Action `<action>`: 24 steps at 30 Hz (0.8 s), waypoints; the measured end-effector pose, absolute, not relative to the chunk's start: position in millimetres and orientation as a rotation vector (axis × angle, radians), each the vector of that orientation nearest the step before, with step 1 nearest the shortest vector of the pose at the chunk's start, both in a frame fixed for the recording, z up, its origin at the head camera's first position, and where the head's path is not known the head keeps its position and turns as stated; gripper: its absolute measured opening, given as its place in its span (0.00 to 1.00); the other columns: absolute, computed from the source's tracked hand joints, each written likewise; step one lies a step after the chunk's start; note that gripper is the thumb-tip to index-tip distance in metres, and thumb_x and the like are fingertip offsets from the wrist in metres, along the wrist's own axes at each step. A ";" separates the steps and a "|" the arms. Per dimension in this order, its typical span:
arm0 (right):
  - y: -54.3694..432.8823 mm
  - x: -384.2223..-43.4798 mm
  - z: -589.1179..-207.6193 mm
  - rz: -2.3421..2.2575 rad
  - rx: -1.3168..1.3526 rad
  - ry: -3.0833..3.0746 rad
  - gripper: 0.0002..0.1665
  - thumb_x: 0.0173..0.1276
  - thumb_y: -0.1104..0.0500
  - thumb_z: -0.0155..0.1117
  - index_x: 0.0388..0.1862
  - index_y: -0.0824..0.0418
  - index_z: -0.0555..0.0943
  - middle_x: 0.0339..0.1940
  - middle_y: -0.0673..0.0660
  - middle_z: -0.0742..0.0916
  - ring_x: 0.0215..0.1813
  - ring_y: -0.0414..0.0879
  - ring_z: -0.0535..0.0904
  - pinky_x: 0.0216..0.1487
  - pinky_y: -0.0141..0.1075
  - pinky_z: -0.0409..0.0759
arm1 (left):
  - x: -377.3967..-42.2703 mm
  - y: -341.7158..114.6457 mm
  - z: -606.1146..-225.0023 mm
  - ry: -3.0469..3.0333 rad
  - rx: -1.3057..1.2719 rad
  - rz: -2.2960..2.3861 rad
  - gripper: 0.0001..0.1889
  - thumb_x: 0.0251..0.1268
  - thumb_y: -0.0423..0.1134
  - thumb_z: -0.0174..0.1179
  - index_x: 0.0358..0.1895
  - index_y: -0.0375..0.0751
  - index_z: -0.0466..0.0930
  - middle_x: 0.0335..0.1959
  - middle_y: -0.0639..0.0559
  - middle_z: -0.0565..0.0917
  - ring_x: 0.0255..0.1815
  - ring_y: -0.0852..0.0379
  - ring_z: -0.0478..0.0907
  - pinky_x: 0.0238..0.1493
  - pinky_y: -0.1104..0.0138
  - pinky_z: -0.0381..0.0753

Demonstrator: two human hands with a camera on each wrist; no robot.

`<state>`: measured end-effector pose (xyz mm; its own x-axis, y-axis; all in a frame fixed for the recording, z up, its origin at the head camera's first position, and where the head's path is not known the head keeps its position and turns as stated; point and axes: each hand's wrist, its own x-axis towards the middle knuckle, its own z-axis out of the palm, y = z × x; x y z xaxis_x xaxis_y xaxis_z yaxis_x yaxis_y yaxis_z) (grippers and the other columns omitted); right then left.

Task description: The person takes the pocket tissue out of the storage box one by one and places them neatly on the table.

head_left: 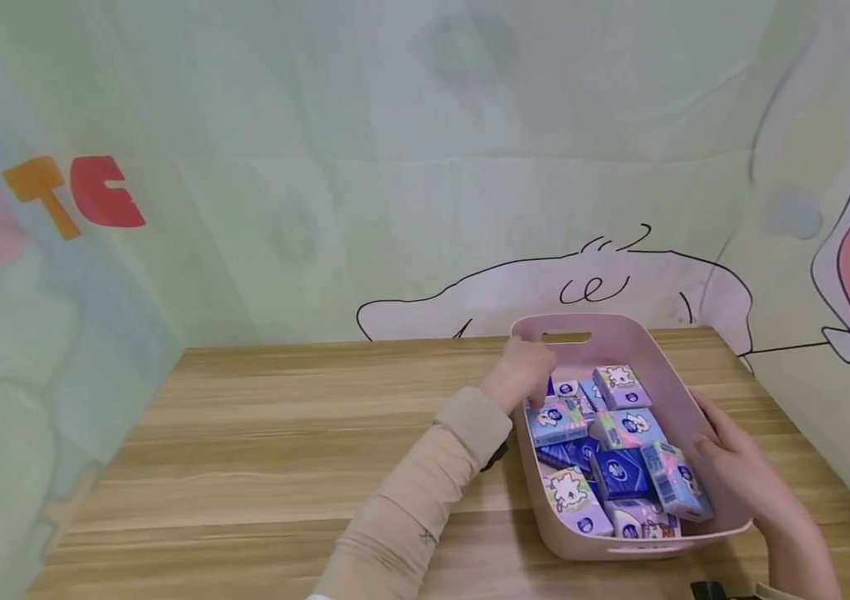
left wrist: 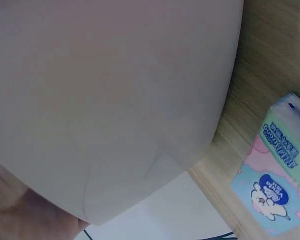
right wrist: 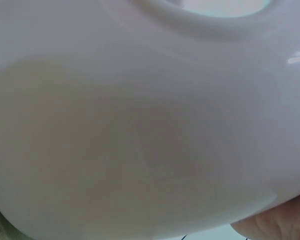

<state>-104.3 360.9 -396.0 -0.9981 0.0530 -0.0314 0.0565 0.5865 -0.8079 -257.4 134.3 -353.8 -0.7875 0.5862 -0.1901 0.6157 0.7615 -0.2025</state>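
Under everything I had a pale wood-grain tabletop. Next size down: a pink, smooth, rounded-rectangular plastic basket on its right part, long sides running near to far.

My read on the basket: thin wall, stiff with slight flex, a bit slick, modest weight with that load. Best hold would have been both long rims at mid-length, or the oval handle slot in the far wall plus its near twin.

Right hand pinched the right wall, thumb over the rim, other fingers outside. Left hand was curled over the left rim toward the far end; couldn't tell its exact finger split.

Inside, jumbled film-wrapped tissue packs: a dark blue square one mid-basket, a light blue-and-green one tilted by the right wall, a white-and-lilac cartoon one near left. I'd have called them light, soft, crushable, film slippery; take them flat across the sides, lightly.

One loose pastel blue, pink and green pack lay on the wood outside the basket, left wrist view only.
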 end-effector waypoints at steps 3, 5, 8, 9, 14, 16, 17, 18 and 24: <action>361.1 -103.7 -395.5 -1.427 0.093 2.795 0.34 0.77 0.62 0.35 0.78 0.62 0.40 0.74 0.78 0.53 0.70 0.76 0.52 0.64 0.71 0.52 | -257.0 133.9 -353.3 2.842 0.997 -0.340 0.16 0.45 0.48 0.72 0.40 0.54 0.81 0.44 0.62 0.83 0.42 0.63 0.75 0.56 0.64 0.70; 361.7 -104.0 -395.5 -1.428 0.095 2.798 0.34 0.77 0.62 0.35 0.78 0.62 0.40 0.74 0.78 0.53 0.70 0.77 0.52 0.65 0.71 0.52 | -256.5 133.6 -352.1 2.847 1.015 -0.305 0.17 0.45 0.49 0.72 0.41 0.54 0.81 0.46 0.61 0.82 0.45 0.62 0.74 0.55 0.64 0.71; 362.8 -104.6 -395.5 -1.422 0.097 2.806 0.34 0.77 0.61 0.35 0.78 0.62 0.40 0.74 0.78 0.53 0.70 0.77 0.52 0.64 0.72 0.52 | -255.2 133.2 -349.8 2.859 1.048 -0.260 0.20 0.47 0.52 0.72 0.45 0.55 0.81 0.50 0.59 0.79 0.50 0.61 0.73 0.54 0.64 0.74; 362.8 -104.7 -395.2 -1.420 0.097 2.806 0.34 0.77 0.61 0.35 0.78 0.62 0.40 0.74 0.78 0.53 0.70 0.77 0.52 0.64 0.72 0.52 | -254.4 132.9 -348.7 2.866 1.061 -0.248 0.22 0.47 0.54 0.72 0.48 0.54 0.81 0.53 0.58 0.78 0.52 0.60 0.72 0.55 0.64 0.75; 361.1 -103.2 -393.7 -1.411 0.101 2.804 0.34 0.77 0.61 0.35 0.78 0.63 0.40 0.74 0.78 0.54 0.70 0.76 0.53 0.64 0.71 0.54 | -252.8 127.2 -343.8 2.904 1.158 -0.127 0.37 0.47 0.63 0.68 0.61 0.48 0.75 0.59 0.55 0.76 0.60 0.57 0.72 0.61 0.63 0.76; 360.3 -102.9 -393.6 -1.412 0.098 2.803 0.34 0.77 0.61 0.35 0.78 0.63 0.40 0.74 0.79 0.54 0.70 0.76 0.53 0.64 0.71 0.54 | -252.9 123.0 -341.6 2.916 1.190 -0.029 0.43 0.47 0.65 0.68 0.66 0.46 0.70 0.62 0.53 0.75 0.63 0.56 0.71 0.65 0.64 0.74; 359.8 -102.9 -393.4 -1.404 0.099 2.809 0.34 0.77 0.61 0.35 0.78 0.63 0.40 0.73 0.79 0.55 0.69 0.76 0.54 0.64 0.71 0.54 | -252.8 120.7 -340.0 2.919 1.204 0.022 0.45 0.48 0.65 0.67 0.67 0.44 0.68 0.64 0.52 0.74 0.65 0.56 0.70 0.67 0.64 0.72; 359.4 -102.7 -393.3 -1.406 0.097 2.809 0.34 0.77 0.62 0.35 0.78 0.63 0.41 0.73 0.79 0.55 0.69 0.76 0.54 0.64 0.71 0.54 | -252.5 118.1 -338.4 2.922 1.217 0.071 0.46 0.48 0.65 0.67 0.69 0.43 0.66 0.66 0.51 0.73 0.66 0.55 0.69 0.68 0.64 0.70; 357.8 -102.1 -392.6 -1.412 0.093 2.809 0.34 0.77 0.63 0.35 0.78 0.64 0.41 0.73 0.79 0.54 0.70 0.76 0.53 0.65 0.71 0.52 | -249.1 100.6 -324.8 2.916 1.242 0.343 0.50 0.49 0.64 0.67 0.72 0.40 0.61 0.69 0.49 0.70 0.68 0.54 0.68 0.70 0.66 0.69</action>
<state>-102.1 357.8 -392.6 -0.9982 0.0548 -0.0230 0.0511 0.5951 -0.8020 -249.1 100.6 -324.8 -0.6956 0.7072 0.1264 0.7172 0.6736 0.1784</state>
